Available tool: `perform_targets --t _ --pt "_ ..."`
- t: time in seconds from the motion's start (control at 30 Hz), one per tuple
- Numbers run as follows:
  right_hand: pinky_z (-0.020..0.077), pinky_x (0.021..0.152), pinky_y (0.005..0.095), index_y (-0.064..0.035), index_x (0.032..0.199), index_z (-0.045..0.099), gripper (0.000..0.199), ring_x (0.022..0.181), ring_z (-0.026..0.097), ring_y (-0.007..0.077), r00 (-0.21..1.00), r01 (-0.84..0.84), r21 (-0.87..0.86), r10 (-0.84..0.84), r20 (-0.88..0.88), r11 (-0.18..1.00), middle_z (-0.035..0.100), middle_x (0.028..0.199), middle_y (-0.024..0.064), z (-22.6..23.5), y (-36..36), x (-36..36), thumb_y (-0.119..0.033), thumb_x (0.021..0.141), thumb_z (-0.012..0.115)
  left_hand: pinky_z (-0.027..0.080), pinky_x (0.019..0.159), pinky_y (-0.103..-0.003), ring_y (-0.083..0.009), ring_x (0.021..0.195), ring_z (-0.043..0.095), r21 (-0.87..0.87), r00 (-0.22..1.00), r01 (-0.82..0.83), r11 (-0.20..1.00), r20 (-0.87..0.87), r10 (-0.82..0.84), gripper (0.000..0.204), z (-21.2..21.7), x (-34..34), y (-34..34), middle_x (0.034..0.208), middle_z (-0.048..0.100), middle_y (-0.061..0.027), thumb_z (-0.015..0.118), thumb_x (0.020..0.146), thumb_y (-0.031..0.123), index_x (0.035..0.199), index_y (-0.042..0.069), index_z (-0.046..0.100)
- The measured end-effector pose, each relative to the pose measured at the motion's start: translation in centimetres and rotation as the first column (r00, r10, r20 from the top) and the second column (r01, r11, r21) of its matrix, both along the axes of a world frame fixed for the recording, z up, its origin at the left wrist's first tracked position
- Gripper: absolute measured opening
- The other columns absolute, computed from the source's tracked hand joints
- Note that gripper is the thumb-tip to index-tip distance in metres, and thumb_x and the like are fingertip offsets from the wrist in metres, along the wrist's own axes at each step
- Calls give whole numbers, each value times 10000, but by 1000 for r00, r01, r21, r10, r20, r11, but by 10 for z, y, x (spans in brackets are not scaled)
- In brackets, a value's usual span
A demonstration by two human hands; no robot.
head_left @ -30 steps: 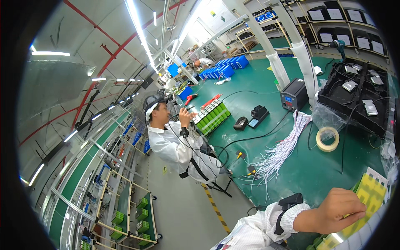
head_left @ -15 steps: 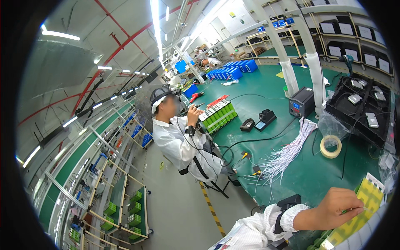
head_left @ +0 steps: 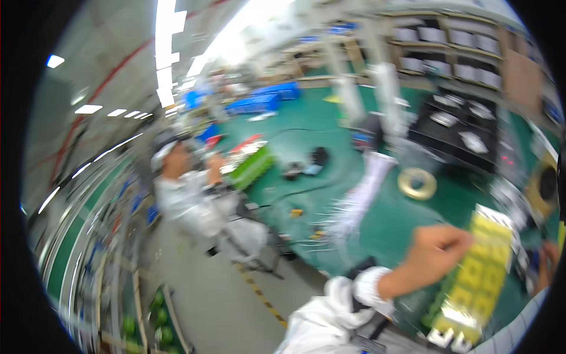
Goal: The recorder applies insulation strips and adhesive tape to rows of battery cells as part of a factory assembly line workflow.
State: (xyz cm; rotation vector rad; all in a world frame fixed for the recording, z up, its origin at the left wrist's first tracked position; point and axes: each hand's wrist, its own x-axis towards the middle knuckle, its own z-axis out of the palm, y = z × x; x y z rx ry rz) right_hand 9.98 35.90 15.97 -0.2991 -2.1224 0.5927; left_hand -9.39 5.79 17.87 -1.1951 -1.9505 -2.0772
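Note:
A battery pack [head_left: 480, 265] with a yellow top sheet, white ends and green sides lies near me at the lower right. Over its left edge is my left hand [head_left: 436, 253], fingers curled closed in a pinch. What they hold, if anything, is too blurred to make out. At the right rim my right hand [head_left: 548, 265] shows only in part, beside the pack and close to a dark, bluish object I cannot identify. Motion smears its fingers.
A bundle of white wires [head_left: 359, 194], a tape roll [head_left: 417, 183] and a black tray [head_left: 454, 127] with metallic pieces lie on the green table [head_left: 306, 230]. To the left, a co-worker [head_left: 188, 194] sits at another green battery pack [head_left: 250, 168]. A soldering station [head_left: 367, 133] stands farther back.
My view has swung right, so the scene slides left and blurs. My right hand now appears at the right rim. My left hand stays closed over the pack's edge.

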Motion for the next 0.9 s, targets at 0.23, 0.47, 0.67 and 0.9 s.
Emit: perform_targets --t 0.23,0.47,0.67,0.9 --pt "434 677 266 0 1023 681 196 759 576 133 997 -76 -114 77 7 991 637 855 66 38 -43 -62 23 828 678 513 607 -257 -153 704 685 -86 903 36 996 429 5 177 -12 -40 -1 813 726 -109 727 874 119 943 -45 723" --pt "435 645 225 19 997 684 161 715 545 72 987 -30 -326 79 138 945 655 829 31 13 -15 -43 -45 851 711 491 684 -268 -156 815 685 -221 831 181 958 555 -29 264 -28 -46 29 885 735 -113 688 909 225 970 -31 717" --pt "434 641 212 11 923 674 118 723 545 52 980 -125 -610 194 48 783 670 850 11 -17 -5 -62 -79 862 718 495 727 -288 -156 874 684 -281 820 209 937 572 -11 255 -45 -59 38 931 735 -103 660 934 231 964 -19 701" --pt "437 606 216 37 846 668 155 684 562 61 976 -91 -729 205 69 679 654 751 23 -26 -2 -65 -98 837 744 458 880 -312 -164 997 643 -251 775 305 919 626 -86 238 -55 -62 45 1042 714 -153 619 966 206 1036 -21 615"
